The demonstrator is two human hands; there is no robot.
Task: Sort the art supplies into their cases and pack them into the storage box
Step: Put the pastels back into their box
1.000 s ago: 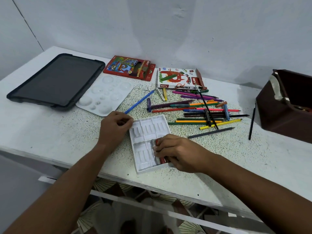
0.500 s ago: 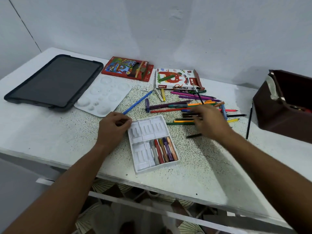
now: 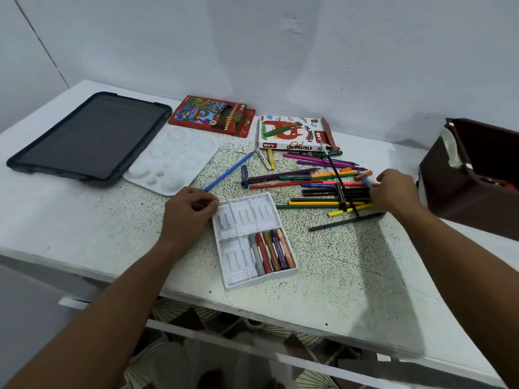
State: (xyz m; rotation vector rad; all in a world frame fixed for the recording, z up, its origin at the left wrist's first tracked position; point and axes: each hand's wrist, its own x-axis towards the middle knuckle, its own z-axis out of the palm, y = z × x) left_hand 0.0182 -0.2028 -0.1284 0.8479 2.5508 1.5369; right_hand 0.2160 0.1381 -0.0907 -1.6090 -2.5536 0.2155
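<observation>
Oil-pastel sorting step in hand. White tray (image 3: 244, 220) on bench (image 3: 351, 270) is steadied by curled left hand (image 3: 188, 209); five pastels (image 3: 271, 251) sit inside. Right hand (image 3: 393, 192) reaches into loose pile (image 3: 317, 182); grip cannot be told. Next: a pastel must be pinched and slotted.

the tabletop (image 3: 351, 262) is white, speckled with fine black and green marks. the tray (image 3: 238, 217) is white and holds grey, red, yellow-brown, purple and orange pastels (image 3: 272, 252). the pastel box (image 3: 292, 133) is white with a red and green drawing. the pencil case (image 3: 212, 115) is red with multicoloured art. the tablet (image 3: 90, 136) is black, the palette (image 3: 171, 161) white, the box (image 3: 471, 178) dark brown.
</observation>
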